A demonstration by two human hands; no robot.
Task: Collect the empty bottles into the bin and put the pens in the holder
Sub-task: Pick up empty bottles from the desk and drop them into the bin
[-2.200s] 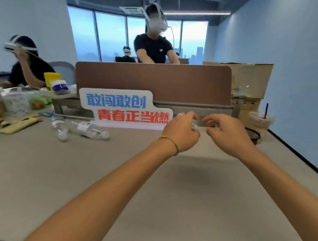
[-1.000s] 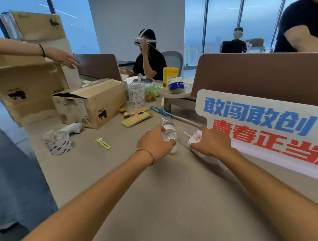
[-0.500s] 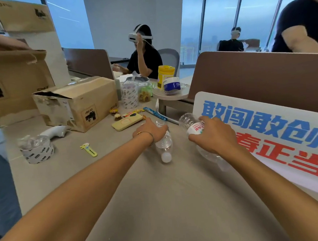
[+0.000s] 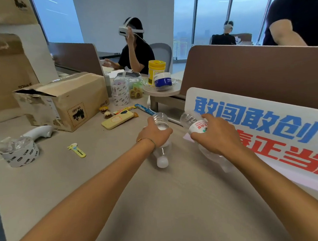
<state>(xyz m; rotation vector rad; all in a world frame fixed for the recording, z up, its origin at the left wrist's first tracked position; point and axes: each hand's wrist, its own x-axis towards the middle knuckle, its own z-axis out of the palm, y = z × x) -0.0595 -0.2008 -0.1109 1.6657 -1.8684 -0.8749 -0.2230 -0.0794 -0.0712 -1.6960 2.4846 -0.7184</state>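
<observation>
Clear plastic bottles fill both our hands: left hand (image 4: 156,133) grips one bottle (image 4: 162,150), right hand (image 4: 218,137) grips another bottle (image 4: 193,121), both low over the bench (image 4: 178,203). Binning and pens remain; no bin visible.

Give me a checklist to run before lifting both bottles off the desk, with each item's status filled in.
1. Left hand grips the left bottle: ok, fingers curl over its body.
2. Right hand grips the right bottle: ok, fingers wrap it at the red-and-white label.
3. Both bottles empty: ok, they look clear with no liquid visible.
4. Left bottle capped: ok, white cap is on, pointing toward the camera.
5. Right bottle capped: cannot tell, its neck end is hidden by the hand.
6. Bin located: not ok, no bin is in view.
</observation>
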